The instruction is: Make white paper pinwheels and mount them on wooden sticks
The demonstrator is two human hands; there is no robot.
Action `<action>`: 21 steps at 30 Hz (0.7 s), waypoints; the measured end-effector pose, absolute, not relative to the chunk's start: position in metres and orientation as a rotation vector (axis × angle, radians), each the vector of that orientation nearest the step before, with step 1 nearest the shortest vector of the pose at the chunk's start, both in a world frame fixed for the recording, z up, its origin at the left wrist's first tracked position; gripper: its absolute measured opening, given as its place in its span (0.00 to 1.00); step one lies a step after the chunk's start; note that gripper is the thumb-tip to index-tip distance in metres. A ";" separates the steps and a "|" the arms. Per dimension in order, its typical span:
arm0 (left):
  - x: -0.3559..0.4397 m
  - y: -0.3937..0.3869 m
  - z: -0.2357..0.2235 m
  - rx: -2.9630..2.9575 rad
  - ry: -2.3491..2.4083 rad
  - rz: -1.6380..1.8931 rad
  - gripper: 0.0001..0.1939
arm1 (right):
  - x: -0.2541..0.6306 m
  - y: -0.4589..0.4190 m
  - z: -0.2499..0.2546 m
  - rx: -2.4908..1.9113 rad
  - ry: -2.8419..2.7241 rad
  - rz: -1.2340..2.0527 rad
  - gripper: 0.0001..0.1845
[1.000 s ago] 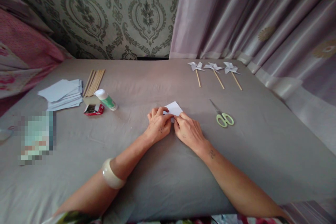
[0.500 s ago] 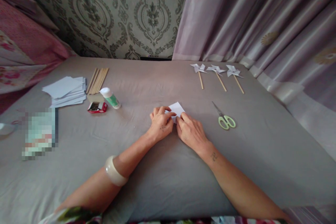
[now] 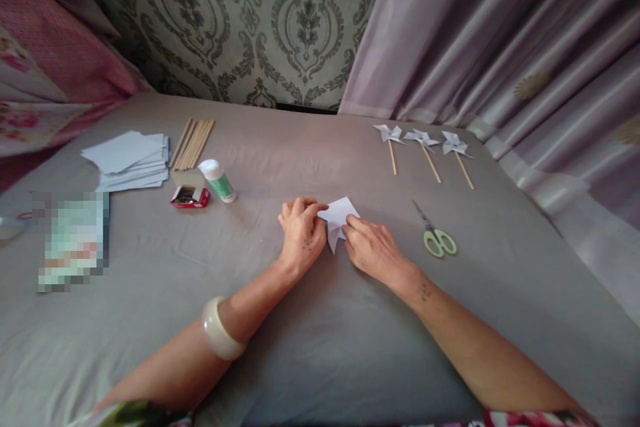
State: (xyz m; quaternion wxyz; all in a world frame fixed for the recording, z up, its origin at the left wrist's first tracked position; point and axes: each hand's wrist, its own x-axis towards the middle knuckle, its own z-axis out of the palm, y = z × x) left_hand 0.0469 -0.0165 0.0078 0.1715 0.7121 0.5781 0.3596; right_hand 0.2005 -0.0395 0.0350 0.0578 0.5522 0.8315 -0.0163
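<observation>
Left of the left grip, a greenish pixelated item (image 3: 75, 240), then, farther off, stacked white sheets (image 3: 133, 160), a red box (image 3: 193, 201), wooden sticks (image 3: 195, 145) and a white bottle (image 3: 219, 181), green label too small to read. Left grip (image 3: 303, 232) clasping the left side of folded white paper (image 3: 341, 211), between both grips; right grip (image 3: 373, 242) pinching its right side. Beyond the right grip, three pinwheels (image 3: 423, 139); to its right, green-handled scissors (image 3: 434, 235).

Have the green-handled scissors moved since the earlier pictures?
No. Judged against the three pinwheels, the scissors keep the same place on the grey sheet; only the whole view shifts.
</observation>
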 end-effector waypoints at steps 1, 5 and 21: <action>0.047 -0.016 0.008 2.020 1.639 1.020 0.17 | 0.202 -0.039 0.035 1.673 2.516 -0.065 0.15; 0.048 -0.016 0.006 2.052 1.597 0.999 0.15 | 0.205 -0.034 0.038 1.697 2.516 -0.121 0.13; 0.044 -0.018 0.007 2.275 1.553 0.654 0.16 | 0.239 0.002 0.025 2.083 2.686 -0.880 0.16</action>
